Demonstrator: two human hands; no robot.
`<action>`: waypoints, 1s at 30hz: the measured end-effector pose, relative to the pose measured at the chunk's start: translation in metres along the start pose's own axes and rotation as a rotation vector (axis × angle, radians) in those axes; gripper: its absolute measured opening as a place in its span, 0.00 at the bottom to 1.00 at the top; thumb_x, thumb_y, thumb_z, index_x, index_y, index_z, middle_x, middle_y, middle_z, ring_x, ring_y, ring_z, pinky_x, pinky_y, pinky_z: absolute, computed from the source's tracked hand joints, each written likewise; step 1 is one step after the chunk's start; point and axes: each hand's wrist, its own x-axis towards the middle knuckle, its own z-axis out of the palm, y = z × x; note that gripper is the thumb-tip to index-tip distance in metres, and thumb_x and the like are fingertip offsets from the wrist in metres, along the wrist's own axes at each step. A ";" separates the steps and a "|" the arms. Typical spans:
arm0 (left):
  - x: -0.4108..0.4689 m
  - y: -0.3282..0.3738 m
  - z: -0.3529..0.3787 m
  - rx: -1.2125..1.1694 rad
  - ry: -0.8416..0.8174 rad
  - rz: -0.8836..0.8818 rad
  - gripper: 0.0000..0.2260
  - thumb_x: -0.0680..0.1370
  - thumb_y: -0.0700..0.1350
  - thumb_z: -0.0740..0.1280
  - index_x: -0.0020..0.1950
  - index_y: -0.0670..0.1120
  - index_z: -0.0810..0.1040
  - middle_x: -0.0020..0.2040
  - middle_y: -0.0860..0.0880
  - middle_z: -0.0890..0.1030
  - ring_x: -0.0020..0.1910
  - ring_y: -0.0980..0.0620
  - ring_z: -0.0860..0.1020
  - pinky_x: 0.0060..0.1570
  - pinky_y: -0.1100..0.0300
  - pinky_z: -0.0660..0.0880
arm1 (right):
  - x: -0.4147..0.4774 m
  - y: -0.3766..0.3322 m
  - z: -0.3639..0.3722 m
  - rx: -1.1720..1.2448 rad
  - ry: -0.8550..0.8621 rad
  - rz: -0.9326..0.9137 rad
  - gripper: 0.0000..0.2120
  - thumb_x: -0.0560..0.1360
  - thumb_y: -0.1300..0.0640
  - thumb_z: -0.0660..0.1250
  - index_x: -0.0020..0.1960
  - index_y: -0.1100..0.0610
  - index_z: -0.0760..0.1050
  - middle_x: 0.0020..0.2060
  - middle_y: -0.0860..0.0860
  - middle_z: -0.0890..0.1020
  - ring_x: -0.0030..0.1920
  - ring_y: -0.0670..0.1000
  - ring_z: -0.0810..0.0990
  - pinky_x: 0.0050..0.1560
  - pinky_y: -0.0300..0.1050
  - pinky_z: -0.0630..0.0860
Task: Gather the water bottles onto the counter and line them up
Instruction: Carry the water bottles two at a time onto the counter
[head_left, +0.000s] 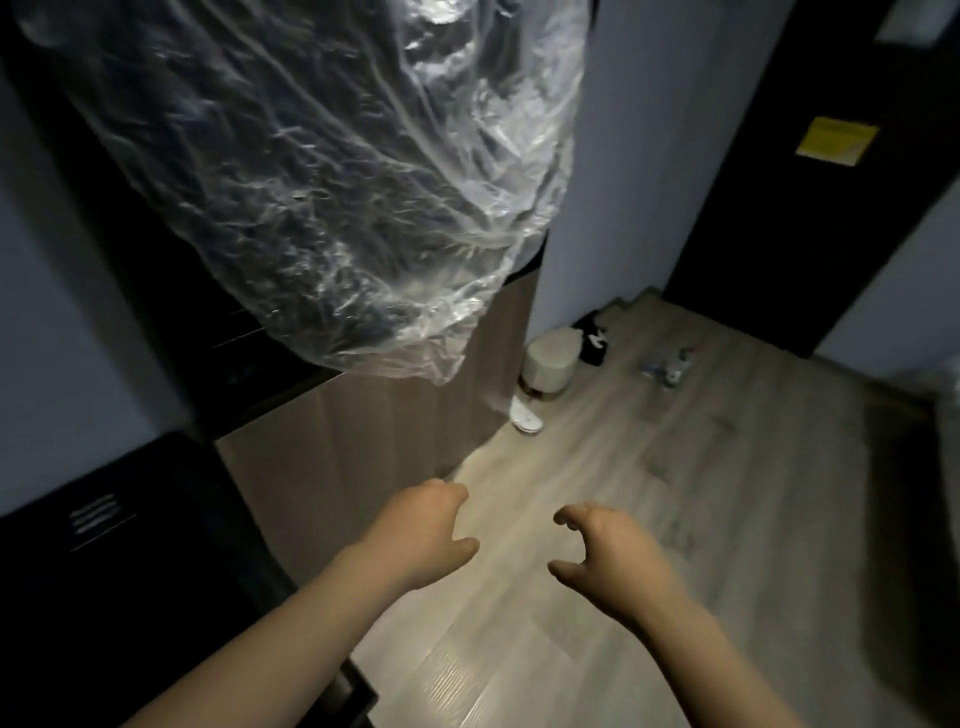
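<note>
Head view: dim room, pale wood-plank floor (675, 519), grey wall (623, 156), dark door (769, 218) at the right with a yellow note (836, 141) stuck on it. A big crinkled clear plastic sheet (311, 182) hangs over something dark at top left and fills much of the frame. Below it is a wood-panel cabinet side (374, 441); a black unit (130, 545) sits at lower left.

By the wall corner on the floor are a white round bin (548, 371), a white slipper (525, 418) just in front of it, and a black-and-white item (592, 340) behind.

A clear-and-blue heap (670, 366) lies on the floor right of the bin. It may be water bottles, but it is too blurred to confirm.

The left hand (421, 535) and right hand (608, 556) are held out over the floor, near each other but apart. The fingers (452, 496) of both are loosely curled, thumbs spread, holding nothing. The heap is well beyond both hands, with open floor between.
</note>
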 end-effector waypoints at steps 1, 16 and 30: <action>0.012 0.016 0.001 0.006 -0.003 0.027 0.18 0.75 0.56 0.65 0.59 0.45 0.73 0.56 0.46 0.76 0.56 0.45 0.76 0.55 0.53 0.73 | -0.001 0.017 -0.007 0.004 0.014 0.027 0.24 0.72 0.46 0.67 0.67 0.47 0.70 0.62 0.44 0.76 0.61 0.46 0.75 0.55 0.40 0.72; 0.200 0.172 0.001 0.052 -0.088 0.332 0.22 0.76 0.55 0.65 0.67 0.47 0.70 0.63 0.47 0.75 0.62 0.47 0.74 0.59 0.56 0.72 | 0.050 0.188 -0.071 0.068 0.141 0.323 0.25 0.74 0.46 0.66 0.69 0.49 0.70 0.65 0.46 0.75 0.65 0.46 0.73 0.61 0.40 0.70; 0.413 0.229 -0.042 0.028 -0.119 0.436 0.25 0.76 0.57 0.65 0.70 0.49 0.68 0.63 0.48 0.74 0.62 0.48 0.74 0.60 0.55 0.72 | 0.204 0.288 -0.141 0.087 0.194 0.461 0.25 0.74 0.45 0.67 0.69 0.48 0.70 0.63 0.46 0.76 0.63 0.46 0.74 0.60 0.40 0.72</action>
